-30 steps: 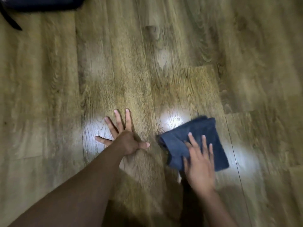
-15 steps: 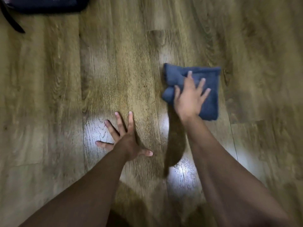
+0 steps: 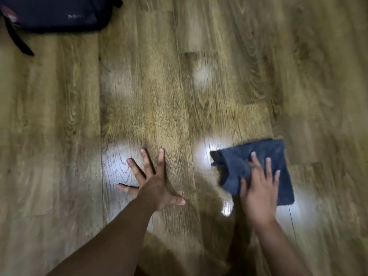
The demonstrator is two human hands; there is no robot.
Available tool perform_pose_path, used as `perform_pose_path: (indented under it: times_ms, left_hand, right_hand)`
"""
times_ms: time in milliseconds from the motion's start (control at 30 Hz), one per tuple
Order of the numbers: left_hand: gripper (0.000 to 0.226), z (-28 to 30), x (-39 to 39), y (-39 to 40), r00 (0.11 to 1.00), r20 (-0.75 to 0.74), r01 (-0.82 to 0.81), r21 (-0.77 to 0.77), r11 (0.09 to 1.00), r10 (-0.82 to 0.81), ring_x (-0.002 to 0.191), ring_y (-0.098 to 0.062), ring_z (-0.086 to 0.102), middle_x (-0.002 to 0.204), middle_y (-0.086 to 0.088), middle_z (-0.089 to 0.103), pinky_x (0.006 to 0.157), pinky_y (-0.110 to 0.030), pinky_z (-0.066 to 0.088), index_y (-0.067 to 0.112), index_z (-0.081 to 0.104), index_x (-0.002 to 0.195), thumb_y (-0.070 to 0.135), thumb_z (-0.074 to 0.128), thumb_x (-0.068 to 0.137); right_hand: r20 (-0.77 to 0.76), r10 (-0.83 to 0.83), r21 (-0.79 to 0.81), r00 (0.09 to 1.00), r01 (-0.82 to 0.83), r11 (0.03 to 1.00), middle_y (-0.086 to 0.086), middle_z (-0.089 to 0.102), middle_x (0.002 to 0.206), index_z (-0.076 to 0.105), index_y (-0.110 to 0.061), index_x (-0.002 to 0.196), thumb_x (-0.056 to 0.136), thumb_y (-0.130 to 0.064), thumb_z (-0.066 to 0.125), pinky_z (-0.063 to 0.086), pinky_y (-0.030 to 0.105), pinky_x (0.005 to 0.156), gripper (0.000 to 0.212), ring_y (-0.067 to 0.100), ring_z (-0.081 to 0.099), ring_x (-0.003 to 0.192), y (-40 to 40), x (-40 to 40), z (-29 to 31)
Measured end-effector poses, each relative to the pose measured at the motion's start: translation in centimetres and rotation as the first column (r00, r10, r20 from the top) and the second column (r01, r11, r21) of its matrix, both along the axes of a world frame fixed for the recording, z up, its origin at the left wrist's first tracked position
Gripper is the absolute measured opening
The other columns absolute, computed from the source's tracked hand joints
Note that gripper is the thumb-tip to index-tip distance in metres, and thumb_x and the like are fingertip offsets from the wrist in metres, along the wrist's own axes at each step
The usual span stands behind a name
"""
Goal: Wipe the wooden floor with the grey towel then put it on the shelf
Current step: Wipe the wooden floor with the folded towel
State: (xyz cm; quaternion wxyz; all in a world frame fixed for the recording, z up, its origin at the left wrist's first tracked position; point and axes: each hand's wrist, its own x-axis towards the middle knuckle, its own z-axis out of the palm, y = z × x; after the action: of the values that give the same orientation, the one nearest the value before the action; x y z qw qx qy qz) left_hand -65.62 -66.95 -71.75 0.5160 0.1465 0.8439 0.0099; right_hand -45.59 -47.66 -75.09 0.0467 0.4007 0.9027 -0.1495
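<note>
A folded dark grey towel (image 3: pixel 264 156) lies flat on the wooden floor (image 3: pixel 169 92) at the lower right. My right hand (image 3: pixel 258 190) presses down on the towel's near half with straight, spread fingers. To its left, my left hand (image 3: pixel 153 184) rests flat on the bare boards, fingers splayed wide and holding nothing. The part of the towel under my right palm is hidden. No shelf is in view.
A black bag (image 3: pixel 55 12) with a loose strap (image 3: pixel 18 40) lies on the floor at the top left corner. Bright light patches reflect off the boards around both hands.
My right hand has pulled the towel back toward me and to the right, from its far reach half a second ago. My left hand has stayed planted in the same spot.
</note>
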Motion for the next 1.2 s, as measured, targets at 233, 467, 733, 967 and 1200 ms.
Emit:
perform_pose_path:
  times_ms: [233, 467, 733, 967, 1200]
  left_hand:
    - [0.165, 0.0, -0.3, 0.1, 1.0, 0.0, 0.01, 0.012, 1.0, -0.01, 0.115, -0.032, -0.067, 0.13, 0.007, -0.069, 0.084, -0.088, -0.017, 0.058, -0.048, 0.127, 0.065, 0.093, 0.041]
    - [0.169, 0.0, -0.5, 0.6, 1.0, -0.02, 0.023, -0.041, 0.999, -0.024, 0.113, -0.032, -0.068, 0.129, 0.008, -0.069, 0.085, -0.09, -0.013, 0.055, -0.05, 0.126, 0.065, 0.093, 0.037]
    - [0.168, 0.2, -0.9, 0.9, 1.0, -0.005, 0.015, -0.079, 0.997, -0.016, 0.117, -0.036, -0.064, 0.127, 0.006, -0.07, 0.09, -0.09, -0.011, 0.052, -0.052, 0.127, 0.067, 0.092, 0.04]
    - [0.166, 0.3, -1.0, 0.6, 0.999, 0.005, 0.034, -0.026, 0.999, -0.034, 0.116, -0.035, -0.065, 0.126, 0.007, -0.071, 0.09, -0.089, -0.012, 0.053, -0.053, 0.124, 0.065, 0.092, 0.044]
    - [0.165, 0.6, -1.1, 1.0, 0.998, -0.007, 0.054, -0.043, 0.998, -0.055, 0.118, -0.04, -0.062, 0.124, 0.003, -0.072, 0.091, -0.09, -0.008, 0.047, -0.054, 0.127, 0.065, 0.09, 0.048]
  right_hand:
    - [-0.106, -0.388, -0.119, 0.916, 0.376, 0.919, -0.001, 0.022, 0.165, 0.016, -0.028, 0.157, 0.1, -0.045, 0.043, -0.008, 0.066, 0.116, 0.065, 0.031, -0.003, 0.154, 8.1, -15.3, 0.0]
    - [-0.063, 0.119, -0.055, 0.991, -0.123, 0.991, -0.012, 0.016, 0.165, 0.036, -0.03, 0.148, 0.101, -0.043, 0.042, -0.007, 0.069, 0.115, 0.049, 0.034, 0.0, 0.153, 1.7, -22.0, 0.6]
    - [0.069, 0.471, 0.077, 0.88, -0.475, 0.876, -0.004, 0.034, 0.16, 0.056, -0.02, 0.14, 0.081, -0.019, 0.075, 0.027, 0.071, 0.11, 0.062, 0.042, 0.026, 0.147, -3.9, -6.8, -0.8]
    - [0.036, 0.111, 0.034, 0.993, -0.112, 0.993, 0.001, 0.026, 0.164, 0.048, -0.014, 0.141, 0.099, -0.034, 0.041, 0.014, 0.069, 0.116, 0.047, 0.038, 0.018, 0.15, 3.5, -4.3, 0.4]
    - [-0.009, -0.193, -0.045, 0.981, 0.192, 0.98, -0.013, 0.006, 0.167, 0.032, -0.031, 0.152, 0.103, -0.049, 0.034, -0.003, 0.076, 0.11, 0.052, 0.038, -0.002, 0.152, 5.5, -18.4, 0.4]
